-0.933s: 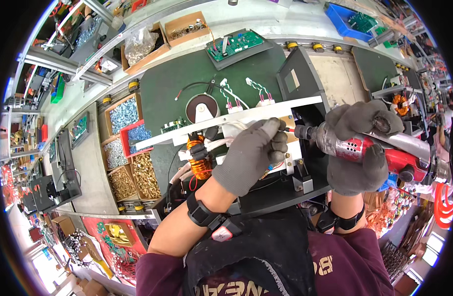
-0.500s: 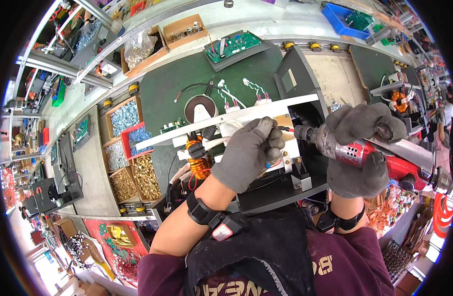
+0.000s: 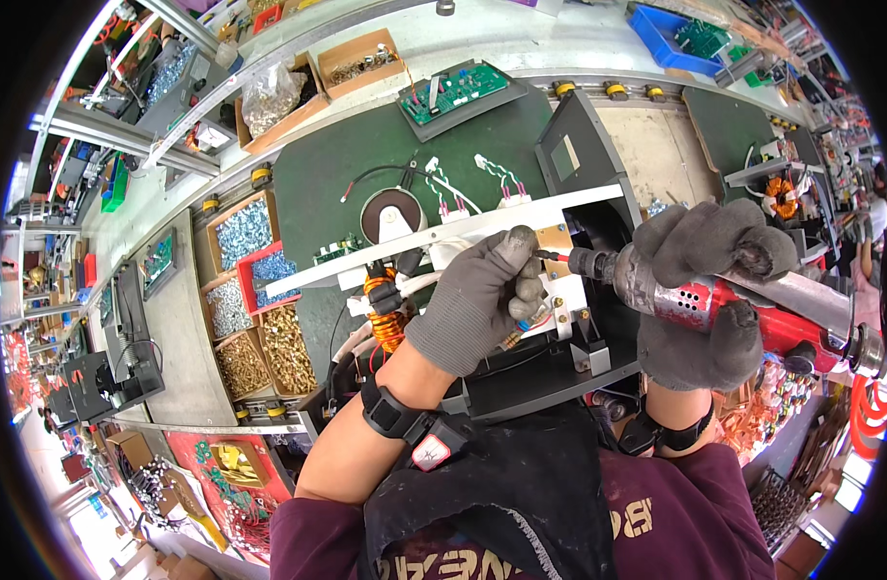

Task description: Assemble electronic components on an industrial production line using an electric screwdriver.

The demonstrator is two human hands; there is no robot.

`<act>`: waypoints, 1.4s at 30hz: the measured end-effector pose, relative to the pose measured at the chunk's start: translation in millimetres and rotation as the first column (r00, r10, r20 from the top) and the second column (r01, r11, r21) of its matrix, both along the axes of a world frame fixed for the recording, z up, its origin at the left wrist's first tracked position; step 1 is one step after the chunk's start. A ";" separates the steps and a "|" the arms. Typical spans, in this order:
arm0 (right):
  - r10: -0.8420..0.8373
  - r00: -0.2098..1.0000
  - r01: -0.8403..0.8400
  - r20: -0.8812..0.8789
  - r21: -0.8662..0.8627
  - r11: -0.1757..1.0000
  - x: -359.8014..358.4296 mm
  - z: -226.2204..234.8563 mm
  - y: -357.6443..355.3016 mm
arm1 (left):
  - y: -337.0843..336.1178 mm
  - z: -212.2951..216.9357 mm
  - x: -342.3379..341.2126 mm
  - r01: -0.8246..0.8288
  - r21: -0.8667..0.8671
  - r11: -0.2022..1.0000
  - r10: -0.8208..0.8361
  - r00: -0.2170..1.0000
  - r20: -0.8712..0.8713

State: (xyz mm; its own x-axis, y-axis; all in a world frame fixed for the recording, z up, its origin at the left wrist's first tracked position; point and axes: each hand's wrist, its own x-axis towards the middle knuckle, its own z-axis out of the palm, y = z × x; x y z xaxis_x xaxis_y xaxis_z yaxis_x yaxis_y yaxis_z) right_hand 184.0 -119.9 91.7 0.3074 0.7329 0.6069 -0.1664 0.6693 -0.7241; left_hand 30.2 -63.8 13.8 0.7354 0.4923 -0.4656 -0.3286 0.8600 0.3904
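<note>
My right hand [image 3: 700, 309], in a grey glove, is wrapped round a red power screwdriver [image 3: 685, 298]. Its bit [image 3: 555, 256] points left, with the tip beside the fingertips of my left hand [image 3: 482, 300]. That hand, gloved too, has its thumb and fingers curled together; what they hold, if anything, is too small to make out. Both hands are over an opened dark metal chassis [image 3: 521, 387]. A white panel strip [image 3: 463, 230] crosses it, with an orange-wound coil [image 3: 389, 314] left of my left hand and a tan plate [image 3: 557, 239] beyond the bit.
Trays of blue, silver and brass-coloured fasteners [image 3: 287, 348] stand to the left. Beyond the chassis lies a green circuit board [image 3: 458, 92] on a dark plate. Cardboard boxes [image 3: 361, 63] of small parts and a blue bin [image 3: 671, 43] line the far side.
My left hand has shifted slightly left, its fingers drawn back from the bit, so more of the tip shows. The screwdriver has moved only a little.
</note>
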 end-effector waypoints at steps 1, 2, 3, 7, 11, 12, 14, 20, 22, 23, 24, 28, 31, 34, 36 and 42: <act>0.003 1.000 -0.004 0.025 0.019 1.000 -0.6 0.6 0.2 | 1.0 -0.5 -1.1 0.030 0.000 1.000 -0.030 1.000 -0.003; -0.006 1.000 0.006 0.021 -0.011 1.000 -1.3 1.5 -0.1 | 2.0 -1.2 -1.7 0.031 0.000 1.000 -0.031 1.000 -0.003; -0.028 1.000 0.028 0.006 -0.035 0.999 -1.8 2.0 0.1 | 2.8 -2.1 -2.0 0.050 -0.001 0.999 -0.050 0.998 0.039; -0.065 0.998 0.064 -0.004 -0.092 0.994 -4.2 2.7 2.4 | 3.8 -4.6 -2.6 0.090 -0.023 0.996 -0.088 0.994 0.071; -0.040 0.999 0.040 0.003 -0.051 0.998 -9.9 1.3 3.9 | 4.0 -5.2 0.5 0.042 -0.089 0.995 -0.032 0.994 0.101; -0.051 0.999 0.050 -0.017 -0.070 0.996 -11.0 1.0 4.5 | 4.1 -5.0 1.1 0.050 -0.093 0.994 -0.042 0.996 0.085; -0.087 0.996 0.084 -0.028 -0.092 0.992 -12.6 1.0 4.5 | 3.6 -4.3 2.3 0.058 -0.098 0.994 -0.052 0.996 0.068; -0.055 0.996 0.061 0.064 -0.101 0.993 -15.5 3.2 6.0 | 3.4 -3.2 4.8 0.032 -0.129 0.991 -0.025 0.998 0.056; -0.031 0.998 0.037 0.050 -0.123 0.992 -14.9 2.6 6.9 | 5.7 -1.9 3.6 0.095 -0.113 0.989 -0.090 0.995 0.047; -0.026 0.999 0.028 0.021 -0.094 0.995 -14.1 1.4 6.9 | 6.6 -0.8 2.2 0.094 -0.114 0.989 -0.089 0.995 0.048; -0.022 1.000 0.022 0.009 -0.081 0.996 -11.0 -0.6 8.9 | 7.4 0.8 -0.4 0.115 -0.130 0.985 -0.113 0.993 0.022; -0.162 0.973 0.208 0.163 -0.322 0.924 3.1 -15.5 15.2 | 5.9 9.0 -13.5 0.020 -0.042 0.999 -0.027 0.987 -0.157; -0.084 0.993 0.111 0.086 -0.379 0.919 8.1 -32.6 22.2 | 1.8 13.6 -24.3 -0.044 0.120 0.992 0.054 0.996 -0.075; -0.081 0.994 0.105 0.078 -0.399 0.911 8.2 -44.7 28.6 | 2.1 15.7 -32.2 -0.052 0.147 0.988 0.068 0.992 -0.108; -0.040 0.997 0.063 0.066 -0.388 0.920 7.3 -48.6 31.9 | 2.5 16.7 -33.4 -0.049 0.158 0.986 0.069 0.990 -0.120; -0.047 0.989 0.103 0.140 -0.430 0.897 3.2 -51.1 43.5 | 6.4 20.8 -32.1 0.029 0.217 0.976 0.035 0.958 -0.285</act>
